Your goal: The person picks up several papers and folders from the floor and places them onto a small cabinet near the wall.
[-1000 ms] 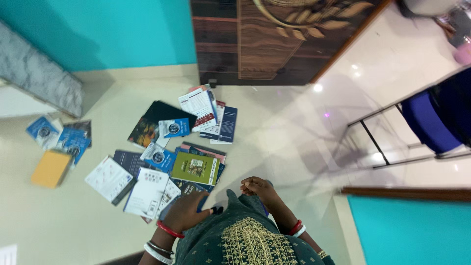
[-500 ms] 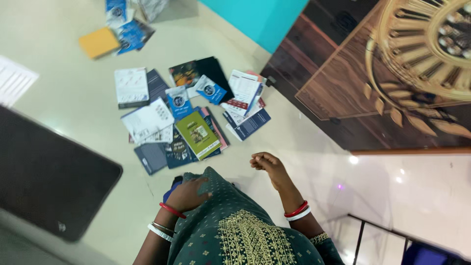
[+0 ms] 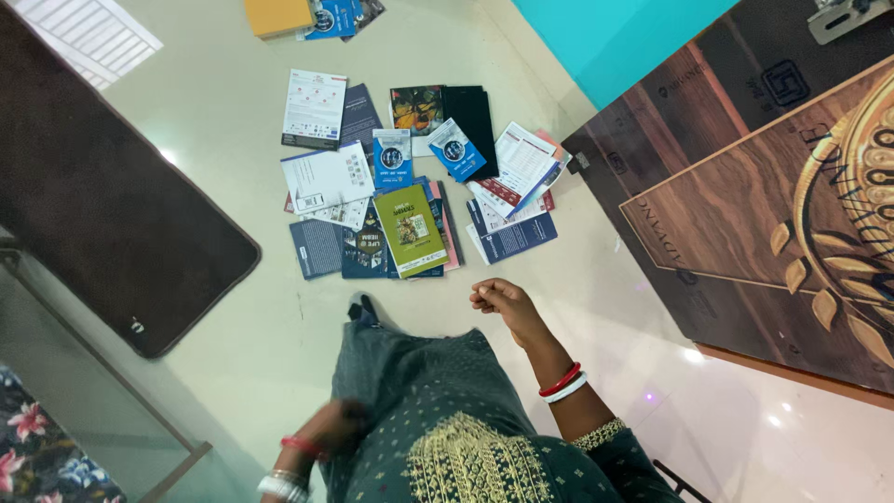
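Head view, looking straight down at the floor (image 3: 233, 354), pale and glossy.

Right hand (image 3: 500, 303): out in front of the body, fingers loosely curled in, holding nothing, touching nothing. Red and white bangles at the wrist. It hangs above bare floor just short of the booklet pile, nearest the dark blue leaflet (image 3: 514, 237) at the pile's right edge.

Left hand (image 3: 328, 424): low at the person's side against the dark green embroidered dress (image 3: 438, 419), motion-blurred. Can't tell if it's open or closed, or holding anything. Bangles at that wrist too.

The two hands are well apart, one on each side of the body.

Pile: booklets and leaflets scattered flat, overlapping, in front of the person. Green booklet (image 3: 410, 229) sits on top near the middle, over dark blue and pink ones. White leaflet (image 3: 326, 179) lies to its left, and another white one (image 3: 314, 108) further out. Two small blue cards (image 3: 392, 158) and a black folder (image 3: 471, 114) are at the far side.

Separate cluster at the top edge, well apart from the pile: yellow pad (image 3: 278, 16) with blue cards beside it.

Dark brown mat (image 3: 102, 205) lies on the left. Dark wood door (image 3: 773, 186) with gold leaf relief is on the right, teal wall (image 3: 615, 33) beside it.
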